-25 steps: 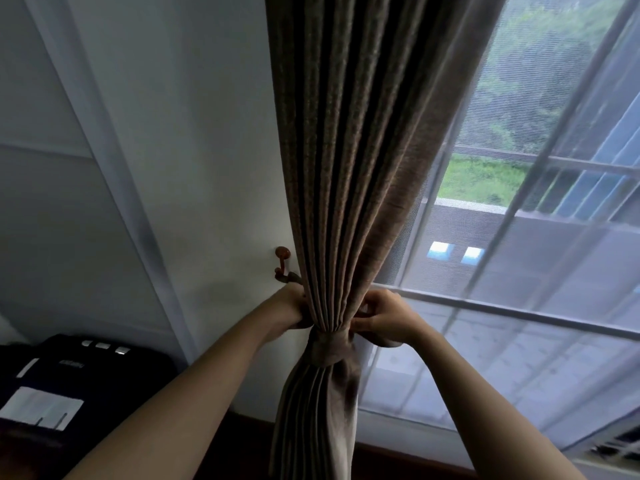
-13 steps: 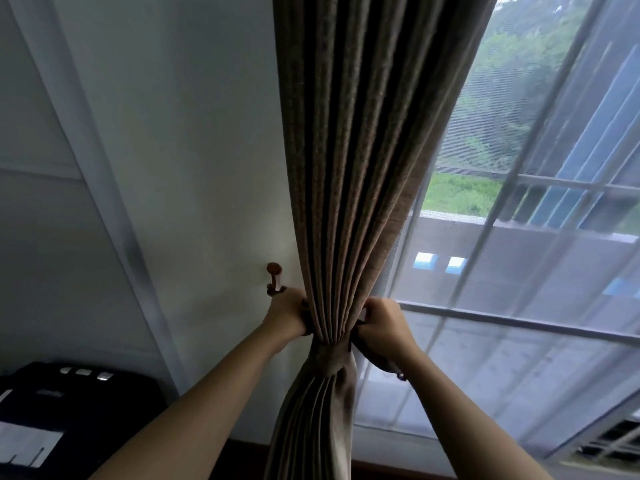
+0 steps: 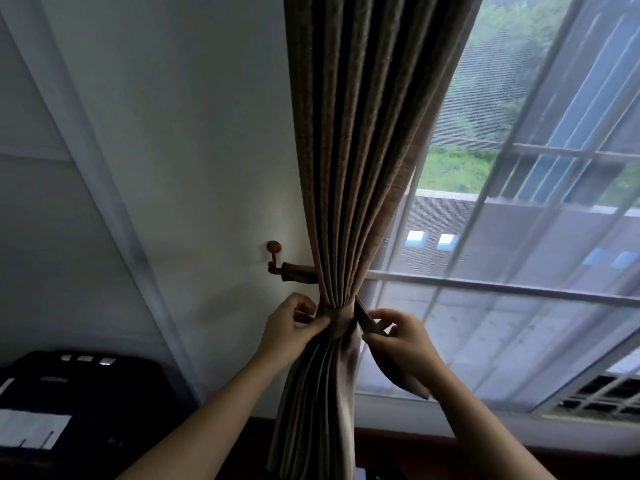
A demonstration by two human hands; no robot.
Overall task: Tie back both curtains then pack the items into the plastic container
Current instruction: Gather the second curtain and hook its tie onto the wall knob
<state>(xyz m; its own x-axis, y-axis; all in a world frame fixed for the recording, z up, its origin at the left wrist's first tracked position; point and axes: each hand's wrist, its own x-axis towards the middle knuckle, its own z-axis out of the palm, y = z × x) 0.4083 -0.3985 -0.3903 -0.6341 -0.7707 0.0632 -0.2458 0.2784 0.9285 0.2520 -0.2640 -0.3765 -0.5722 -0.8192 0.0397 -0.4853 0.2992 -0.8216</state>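
A brown pleated curtain (image 3: 356, 150) hangs in front of me, gathered at waist height by a matching fabric tieback band (image 3: 337, 320). The band's strap runs left to a brown wall hook (image 3: 274, 254). My left hand (image 3: 291, 327) pinches the band at the curtain's left side. On the right side, my right hand (image 3: 394, 336) pinches a fold of brown fabric that hangs loose below it. The plastic container is out of view.
A white wall (image 3: 173, 133) stands left of the curtain. A window with a sheer white curtain (image 3: 519, 254) is on the right. A black case with a white label (image 3: 69, 403) sits low at the left. A vent grille (image 3: 602, 396) is at the lower right.
Both hands have come down from gripping the gathered curtain above the band to pinching at band level. The strap now shows hooked on the wall hook. The view has shifted slightly.
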